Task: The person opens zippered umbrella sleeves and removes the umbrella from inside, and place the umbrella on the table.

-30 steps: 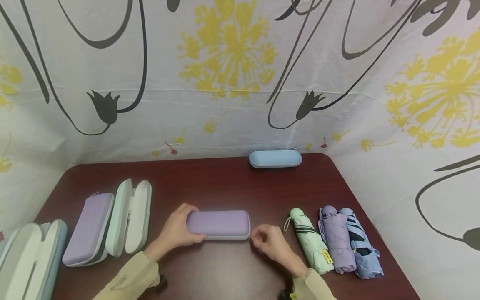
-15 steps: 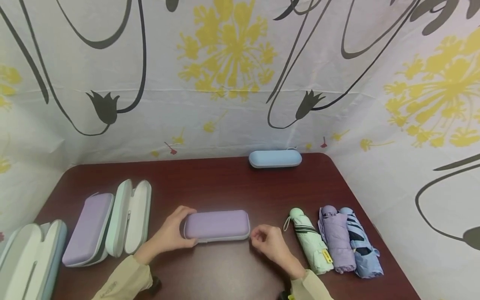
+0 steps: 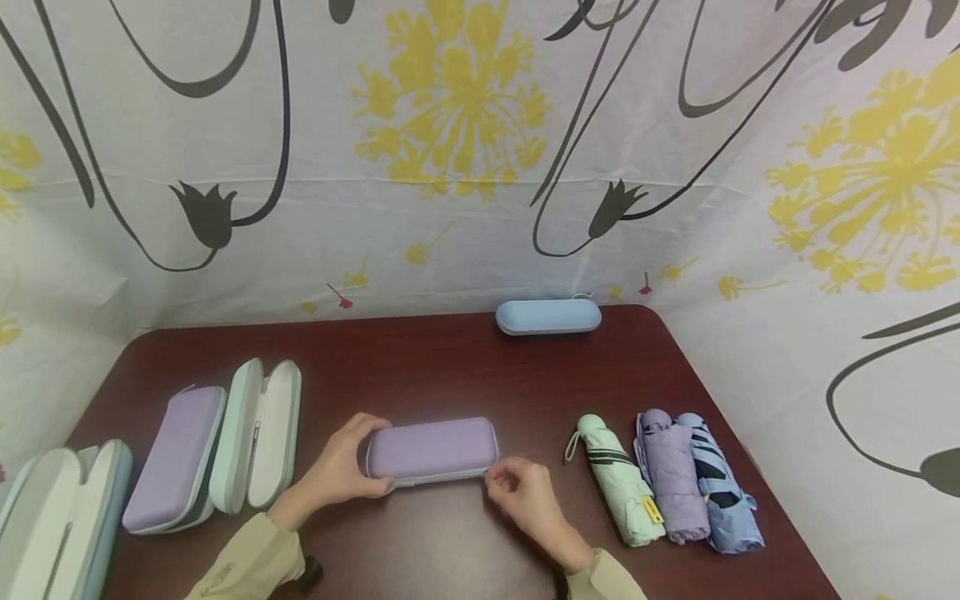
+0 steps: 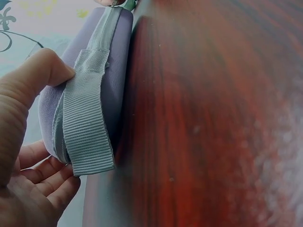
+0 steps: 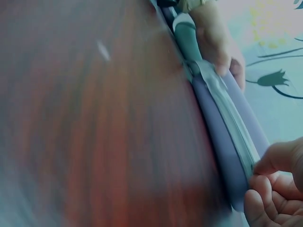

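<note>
A closed purple zippered case lies crosswise on the dark red-brown table. My left hand grips its left end, thumb on the near side and fingers behind. In the left wrist view, the thumb presses beside a grey fabric tab at that end. At the near right corner, my right hand pinches at the grey zipper with thumb and forefinger, the pull itself hidden between them.
Left are another purple case, an open mint case and an open pale-blue case. A light-blue case lies at the back edge. Folded umbrellas in green, purple and blue lie right.
My left hand has shifted slightly left on the case, whose left end now sits a little nearer me. My right hand has moved from the right end round to the near right corner.
</note>
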A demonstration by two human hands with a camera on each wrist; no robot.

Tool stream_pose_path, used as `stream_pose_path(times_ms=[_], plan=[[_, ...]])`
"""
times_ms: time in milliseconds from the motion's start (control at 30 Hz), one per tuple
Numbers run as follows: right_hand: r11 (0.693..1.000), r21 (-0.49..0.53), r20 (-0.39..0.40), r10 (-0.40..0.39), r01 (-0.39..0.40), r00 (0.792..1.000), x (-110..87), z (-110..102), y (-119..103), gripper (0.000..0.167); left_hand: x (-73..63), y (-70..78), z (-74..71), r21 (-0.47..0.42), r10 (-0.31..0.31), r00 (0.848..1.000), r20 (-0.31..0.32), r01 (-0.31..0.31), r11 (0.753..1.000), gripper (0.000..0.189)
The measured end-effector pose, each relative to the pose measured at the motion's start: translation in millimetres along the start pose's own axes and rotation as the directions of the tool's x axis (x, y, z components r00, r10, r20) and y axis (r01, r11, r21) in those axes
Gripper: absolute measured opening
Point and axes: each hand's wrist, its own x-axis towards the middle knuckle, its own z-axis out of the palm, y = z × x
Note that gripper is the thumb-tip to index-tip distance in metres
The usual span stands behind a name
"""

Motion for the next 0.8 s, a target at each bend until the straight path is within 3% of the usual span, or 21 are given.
stream_pose_path(times_ms=[367, 800], plan=[[0.999, -0.04, -0.062, -0.033, 0.03, 0.998, 0.2, 19.4, -17.1, 0.021, -0.6, 0.3, 0.1, -0.006, -0.009, 1.0, 0.001, 0.009, 1.0, 0.068], [0.977, -0.198, 0.038, -0.077, 0.083, 0.996, 7.7, 41.2, -41.5, 0.014, -2.3, 0.9, 1.9, 0.0, -0.039, 0.999, 0.002, 0.039, 0.999, 0.068]])
